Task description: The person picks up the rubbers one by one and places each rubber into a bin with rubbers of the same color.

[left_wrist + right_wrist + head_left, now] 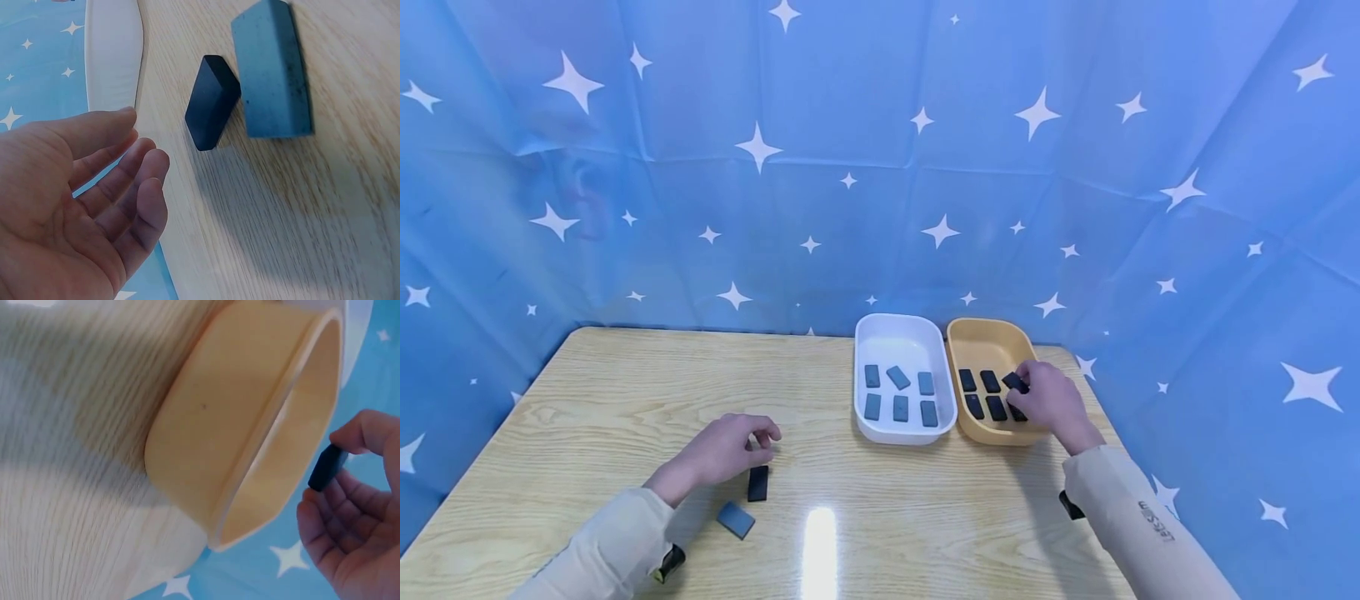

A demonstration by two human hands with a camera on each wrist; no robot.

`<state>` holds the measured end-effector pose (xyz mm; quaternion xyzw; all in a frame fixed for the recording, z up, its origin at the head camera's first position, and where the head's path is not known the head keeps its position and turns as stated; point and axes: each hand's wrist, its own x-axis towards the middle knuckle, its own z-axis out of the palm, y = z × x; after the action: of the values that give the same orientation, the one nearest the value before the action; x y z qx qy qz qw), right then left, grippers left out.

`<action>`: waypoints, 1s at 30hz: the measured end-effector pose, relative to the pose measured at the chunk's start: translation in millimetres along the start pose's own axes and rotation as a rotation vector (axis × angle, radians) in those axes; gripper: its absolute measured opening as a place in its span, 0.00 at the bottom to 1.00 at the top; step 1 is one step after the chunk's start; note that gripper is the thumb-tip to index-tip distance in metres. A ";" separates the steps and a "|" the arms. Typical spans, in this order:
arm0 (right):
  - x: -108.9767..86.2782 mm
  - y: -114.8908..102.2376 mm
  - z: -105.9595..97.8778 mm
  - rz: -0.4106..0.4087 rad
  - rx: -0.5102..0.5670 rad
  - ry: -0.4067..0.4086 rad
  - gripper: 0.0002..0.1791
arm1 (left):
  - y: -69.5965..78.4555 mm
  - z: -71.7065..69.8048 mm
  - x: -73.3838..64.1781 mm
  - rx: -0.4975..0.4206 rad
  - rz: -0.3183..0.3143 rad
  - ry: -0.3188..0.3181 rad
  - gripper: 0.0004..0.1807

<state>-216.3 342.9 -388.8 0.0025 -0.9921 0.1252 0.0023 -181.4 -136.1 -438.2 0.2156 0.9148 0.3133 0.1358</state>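
My right hand [1054, 402] pinches a small black rectangular block [327, 467] between thumb and fingers, above the orange bin [219, 394]. Several black blocks [996, 408] lie in rows in that bin, and the hand partly covers one at the right. My left hand [94, 187] is loosely bent over the table with nothing in it. Near its fingers, a black block [758, 483] lies on the wood, with a blue-grey block [735, 520] beside it, closer to the front.
A white bin [906, 437] stands against the left side of the orange one. Several blue-grey blocks [900, 408] lie inside it in two rows. Behind the wooden table [625, 400] hangs a blue curtain [850, 208] with white stars, which also runs down the right side.
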 end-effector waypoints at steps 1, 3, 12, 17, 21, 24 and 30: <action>2.4 1.9 -0.6 0.006 -0.004 0.000 0.20 | -0.5 0.1 0.0 0.001 0.002 0.001 0.12; 7.1 5.2 -0.9 0.024 -0.010 -0.005 0.19 | -1.6 0.2 0.0 0.004 0.006 0.005 0.12; 23.9 14.4 0.0 0.071 -0.021 0.006 0.16 | -4.4 0.5 -0.9 -0.007 -0.002 0.011 0.11; 32.2 17.4 8.5 0.094 -0.018 0.018 0.15 | -5.4 1.1 -1.5 -0.003 -0.007 0.012 0.11; 37.9 16.2 13.9 0.142 -0.022 -0.004 0.15 | -6.9 1.9 -1.7 -0.003 -0.019 0.009 0.11; 41.3 14.3 16.5 0.168 -0.027 -0.013 0.14 | -8.3 2.3 -1.6 -0.002 -0.022 0.010 0.11; 47.6 14.1 22.4 0.210 -0.038 -0.029 0.12 | -9.9 2.5 -1.8 -0.004 -0.016 0.013 0.11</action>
<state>-264.1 350.8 -413.7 -0.0997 -0.9891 0.1059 -0.0250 -182.0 -142.7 -446.2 0.2062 0.9166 0.3156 0.1329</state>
